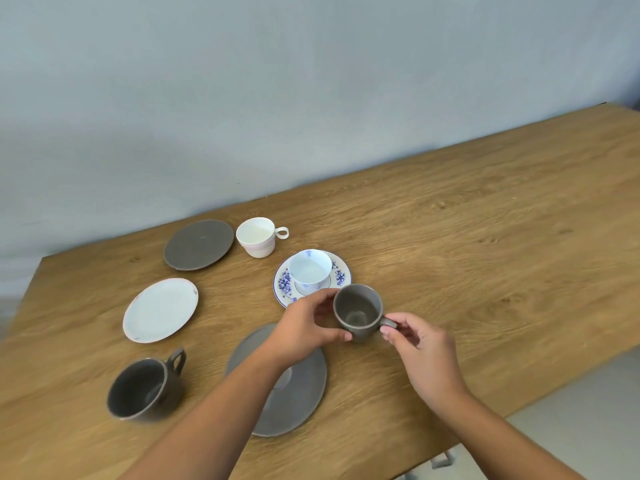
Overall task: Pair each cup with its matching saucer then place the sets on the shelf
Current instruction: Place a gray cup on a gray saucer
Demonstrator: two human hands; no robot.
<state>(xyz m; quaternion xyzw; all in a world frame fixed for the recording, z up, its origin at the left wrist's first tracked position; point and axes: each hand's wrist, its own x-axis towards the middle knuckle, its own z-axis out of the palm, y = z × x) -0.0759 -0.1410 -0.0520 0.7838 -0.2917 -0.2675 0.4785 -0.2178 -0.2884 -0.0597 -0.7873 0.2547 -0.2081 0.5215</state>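
1. Left of both hands, a large dark grey cup (143, 389), white round saucer (161, 310), flat grey saucer (199, 249) and white cup (257, 241) sit unpaired on the tabletop (485, 237).
2. Left hand (308, 329) cradles the small grey ceramic cup (358, 311); behind it, one blue-floral set (311, 277) is paired.
3. Right hand (420, 344) pinches its handle. No shelf visible.
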